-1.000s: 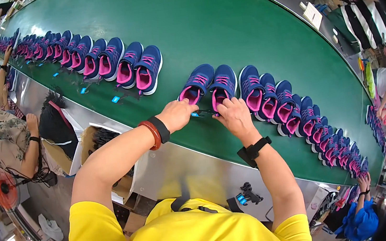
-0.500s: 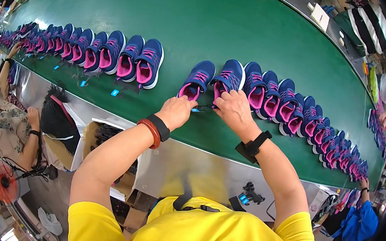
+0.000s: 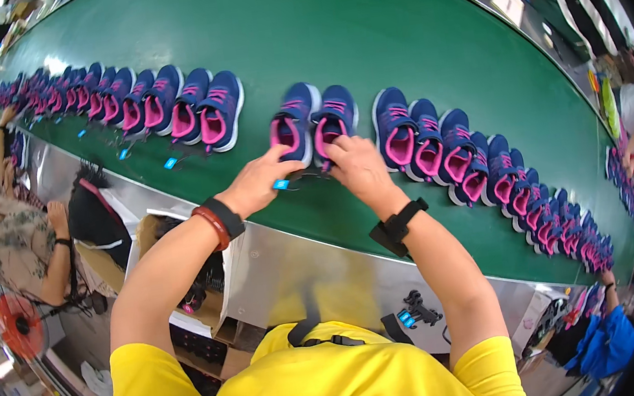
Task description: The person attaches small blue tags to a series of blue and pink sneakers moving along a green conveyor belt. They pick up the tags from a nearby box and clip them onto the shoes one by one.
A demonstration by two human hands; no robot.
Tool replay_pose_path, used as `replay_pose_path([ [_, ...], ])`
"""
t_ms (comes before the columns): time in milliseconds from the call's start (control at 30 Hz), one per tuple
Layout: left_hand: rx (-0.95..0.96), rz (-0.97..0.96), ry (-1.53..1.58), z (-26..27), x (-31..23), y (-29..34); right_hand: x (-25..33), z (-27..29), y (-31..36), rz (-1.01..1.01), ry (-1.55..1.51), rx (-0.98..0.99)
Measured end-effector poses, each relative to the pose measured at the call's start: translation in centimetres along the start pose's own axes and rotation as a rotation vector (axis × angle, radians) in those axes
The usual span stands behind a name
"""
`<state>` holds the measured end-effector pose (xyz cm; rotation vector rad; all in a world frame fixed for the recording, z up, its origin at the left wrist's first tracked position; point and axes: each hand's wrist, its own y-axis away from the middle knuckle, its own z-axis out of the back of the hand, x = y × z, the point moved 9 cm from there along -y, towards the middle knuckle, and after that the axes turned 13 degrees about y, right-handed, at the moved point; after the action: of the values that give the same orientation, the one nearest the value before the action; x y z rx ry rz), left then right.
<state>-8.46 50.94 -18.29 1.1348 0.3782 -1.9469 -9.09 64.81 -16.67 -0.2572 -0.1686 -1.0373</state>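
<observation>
Two shoes (image 3: 334,105), one green bench (image 3: 390,23).
Pinching left shoe (image 3: 295,107) at heel with left hand (image 3: 259,181), beside blue tag (image 3: 281,185); gripping right shoe (image 3: 336,104) at heel with right hand (image 3: 362,169).

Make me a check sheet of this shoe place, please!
Surface: green table, shoe rows left and right.
Job's things: left shoe and right shoe, navy and pink, between the rows; blue tag beside left hand.
Clutter: black plastic pieces on metal ledge.
Hands: left hand at left shoe's heel; right hand at right shoe's opening; grip unclear.
Cables: dark cord near red fan.
Surroundings: co-worker in patterned shirt at left, another in blue at right.
</observation>
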Motion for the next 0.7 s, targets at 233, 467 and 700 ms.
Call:
replay_pose_path([
  [233, -0.121, -0.108, -0.455, 2.1, -1.8, 1.4, -2.5, 3.0, 9.4, -0.217, -0.296, -0.022],
  [467, -0.066, -0.305, -0.208, -7.5, -10.0, -5.0, -4.4, 5.8, 29.8, -0.508, -0.149, 0.230],
  [700, -0.003, -0.140, -0.178, -13.2, -7.3, -12.5, -4.5, 2.8, 38.5, -0.608, -0.016, 0.539],
])
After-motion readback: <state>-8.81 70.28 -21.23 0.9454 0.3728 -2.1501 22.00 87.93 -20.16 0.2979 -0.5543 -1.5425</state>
